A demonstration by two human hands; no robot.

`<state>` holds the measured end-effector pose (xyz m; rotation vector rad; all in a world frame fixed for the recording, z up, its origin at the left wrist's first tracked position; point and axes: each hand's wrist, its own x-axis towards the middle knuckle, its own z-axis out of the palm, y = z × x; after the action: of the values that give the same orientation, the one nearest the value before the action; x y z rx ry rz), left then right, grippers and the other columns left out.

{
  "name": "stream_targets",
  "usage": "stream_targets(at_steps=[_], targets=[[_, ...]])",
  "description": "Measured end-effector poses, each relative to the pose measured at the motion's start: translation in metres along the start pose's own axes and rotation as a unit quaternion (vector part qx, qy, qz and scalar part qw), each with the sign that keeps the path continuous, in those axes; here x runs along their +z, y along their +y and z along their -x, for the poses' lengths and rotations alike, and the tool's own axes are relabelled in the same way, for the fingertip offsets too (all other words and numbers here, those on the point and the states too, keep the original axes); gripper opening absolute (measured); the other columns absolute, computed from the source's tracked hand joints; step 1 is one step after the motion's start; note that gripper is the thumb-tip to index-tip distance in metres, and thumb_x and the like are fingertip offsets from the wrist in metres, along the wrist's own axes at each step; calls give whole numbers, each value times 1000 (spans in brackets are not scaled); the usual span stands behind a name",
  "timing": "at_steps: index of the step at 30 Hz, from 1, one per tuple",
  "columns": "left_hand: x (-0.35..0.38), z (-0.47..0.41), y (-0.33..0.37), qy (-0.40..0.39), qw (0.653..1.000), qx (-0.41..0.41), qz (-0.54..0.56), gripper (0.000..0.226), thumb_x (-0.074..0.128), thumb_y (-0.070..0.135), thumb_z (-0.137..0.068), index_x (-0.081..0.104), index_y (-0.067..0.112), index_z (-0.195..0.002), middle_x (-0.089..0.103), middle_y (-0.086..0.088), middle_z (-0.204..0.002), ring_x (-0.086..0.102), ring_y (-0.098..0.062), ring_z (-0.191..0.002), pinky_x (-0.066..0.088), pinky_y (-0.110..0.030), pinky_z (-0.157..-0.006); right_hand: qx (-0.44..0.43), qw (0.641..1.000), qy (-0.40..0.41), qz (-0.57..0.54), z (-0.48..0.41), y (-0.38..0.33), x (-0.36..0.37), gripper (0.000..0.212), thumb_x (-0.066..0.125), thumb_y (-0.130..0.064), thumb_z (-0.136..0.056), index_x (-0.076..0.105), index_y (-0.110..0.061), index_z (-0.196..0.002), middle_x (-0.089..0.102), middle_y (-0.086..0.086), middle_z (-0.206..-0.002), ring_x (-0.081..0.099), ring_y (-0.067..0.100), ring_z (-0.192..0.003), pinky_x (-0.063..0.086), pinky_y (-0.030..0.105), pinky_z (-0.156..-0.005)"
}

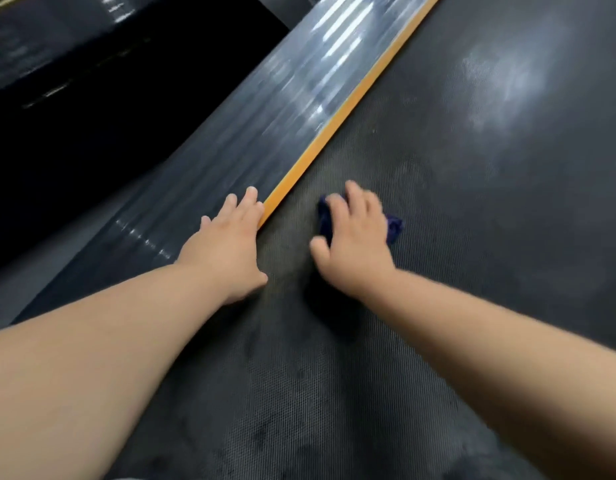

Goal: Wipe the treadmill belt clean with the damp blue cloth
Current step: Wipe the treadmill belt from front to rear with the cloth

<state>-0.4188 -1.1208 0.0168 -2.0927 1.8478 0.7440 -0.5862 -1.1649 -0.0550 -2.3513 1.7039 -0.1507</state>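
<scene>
The right hand (355,244) presses the blue cloth (393,227) onto the treadmill belt (472,202) with spread fingers; the cloth is mostly hidden beneath them, only blurred corners showing at either side; the left hand (227,247) lies flat, fingers straight, holding nothing, on the ribbed side rail (247,133), touching the orange strip (351,105).

Dim scene; glare streaks on side rail (299,98); motion blur throughout.

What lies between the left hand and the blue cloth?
Only bare dark textured treadmill belt, seen in the head view. The left hand touches the orange edge strip; the right hand presses the crumpled blue cloth.
</scene>
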Motion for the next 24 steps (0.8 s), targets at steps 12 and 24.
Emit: stream_targets(at_steps=[12,24], targets=[[-1,-2,-2,-16,1000,5,1,100,73,25,-80,1,22,-149,-16,8,-156,0,-29,-146,21,-45,-114,76,995,-54,43,-69,38,-37,46,51,-20,-88,45,-15,-133,38,13,-135,36,37,-116,39,43,-95],[12,-10,-9,44,997,-30,46,88,57,15,-89,-5,33,-148,-5,6,-159,15,-42,-142,40,-45,-100,-80,996,-41,-3,-36,4,-15,35,48,-21,-91,53,-17,-125,42,2,-133,38,30,-110,41,40,-94]])
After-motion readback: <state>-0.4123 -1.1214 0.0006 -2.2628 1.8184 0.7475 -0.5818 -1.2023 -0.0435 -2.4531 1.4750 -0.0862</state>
